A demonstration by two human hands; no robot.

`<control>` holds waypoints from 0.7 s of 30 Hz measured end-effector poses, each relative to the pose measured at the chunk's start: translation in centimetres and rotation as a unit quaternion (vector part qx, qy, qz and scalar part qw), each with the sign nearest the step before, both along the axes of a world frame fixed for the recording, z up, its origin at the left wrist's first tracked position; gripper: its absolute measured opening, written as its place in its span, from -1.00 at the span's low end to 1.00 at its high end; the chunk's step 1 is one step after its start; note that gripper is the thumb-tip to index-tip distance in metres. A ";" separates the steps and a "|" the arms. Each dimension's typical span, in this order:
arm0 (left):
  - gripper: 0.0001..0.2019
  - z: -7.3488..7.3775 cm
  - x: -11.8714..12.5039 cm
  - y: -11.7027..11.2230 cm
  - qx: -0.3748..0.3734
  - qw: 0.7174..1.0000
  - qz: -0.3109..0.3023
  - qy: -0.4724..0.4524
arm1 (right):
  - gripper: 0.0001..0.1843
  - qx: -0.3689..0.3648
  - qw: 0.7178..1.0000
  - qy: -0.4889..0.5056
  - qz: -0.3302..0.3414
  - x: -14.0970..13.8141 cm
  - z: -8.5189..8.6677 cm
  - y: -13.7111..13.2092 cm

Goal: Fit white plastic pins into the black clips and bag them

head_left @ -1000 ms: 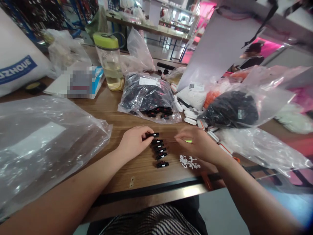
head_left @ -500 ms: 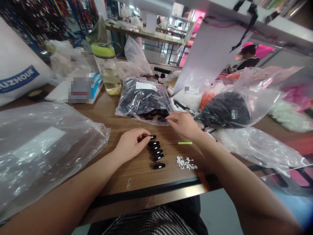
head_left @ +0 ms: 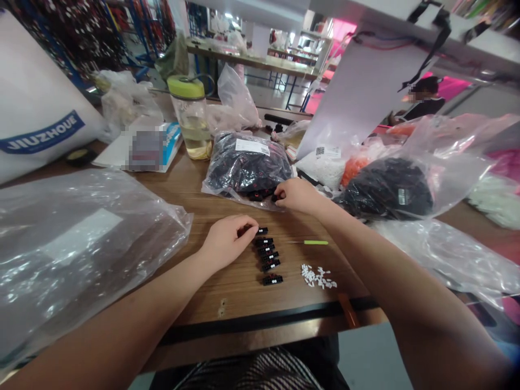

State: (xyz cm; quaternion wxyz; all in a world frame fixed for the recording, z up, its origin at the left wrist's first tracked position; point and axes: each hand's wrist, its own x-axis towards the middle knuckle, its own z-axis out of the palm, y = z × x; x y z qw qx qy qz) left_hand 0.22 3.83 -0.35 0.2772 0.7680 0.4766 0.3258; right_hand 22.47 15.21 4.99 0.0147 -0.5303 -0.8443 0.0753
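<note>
A long wooden bench [head_left: 227, 303] carries a white woven sack with a blue label [head_left: 36, 103], a wide clear plastic bag [head_left: 81, 254] on the left, and a clear water bottle with a lime-green lid [head_left: 190, 116] further back. Near the middle lies a flat clear plastic bag packed with small black plastic blocks [head_left: 244, 165], with a bulging clear bag of black parts [head_left: 385, 189] to its right.

So far, a short row of five black blocks with white dots [head_left: 271, 265] is laid out on the bare wood, while the flat bag is packed with many more. A loose heap of small white plastic pieces [head_left: 317, 276] lies beside the row, and a thin pin with a lime-green handle [head_left: 314, 242] lies above it.

The left hand [head_left: 229, 242] is curled, its fingers pinching one more black block [head_left: 262, 231] at the head of the row. The right hand [head_left: 298, 196] rests its fingertips at the flat bag's lower edge, among the loose blocks; whether it grips one cannot be told.
</note>
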 end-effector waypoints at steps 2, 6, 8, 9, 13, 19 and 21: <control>-0.87 0.0 0.0 0.0 -0.002 1.000 0.004 -0.004 | -0.67 -0.008 1.000 0.010 0.010 -0.1 -0.3 0.1; -0.87 0.0 0.0 0.0 -0.005 1.000 0.002 -0.009 | -0.68 -0.025 0.998 0.057 0.007 0.1 -0.6 0.4; -0.85 0.0 0.0 0.0 -0.001 1.000 -0.002 -0.012 | -0.67 -0.033 0.995 0.093 -0.002 0.4 -0.4 0.4; -0.85 0.0 0.0 0.1 0.000 1.000 -0.002 -0.015 | -0.67 -0.037 0.993 0.112 -0.008 0.6 -0.2 0.3; -0.86 -0.4 0.0 0.2 0.005 0.998 0.031 -0.060 | -0.66 -0.060 0.981 0.185 -0.015 0.8 1.1 -0.6; -0.62 0.4 0.0 -0.2 0.113 0.986 0.050 -0.114 | -0.60 -0.276 0.912 0.303 0.020 -1.4 2.9 -2.8; -0.62 0.8 -0.1 -0.3 0.155 0.981 0.011 -0.115 | -0.44 -0.334 0.889 0.306 0.065 -2.3 3.0 -3.1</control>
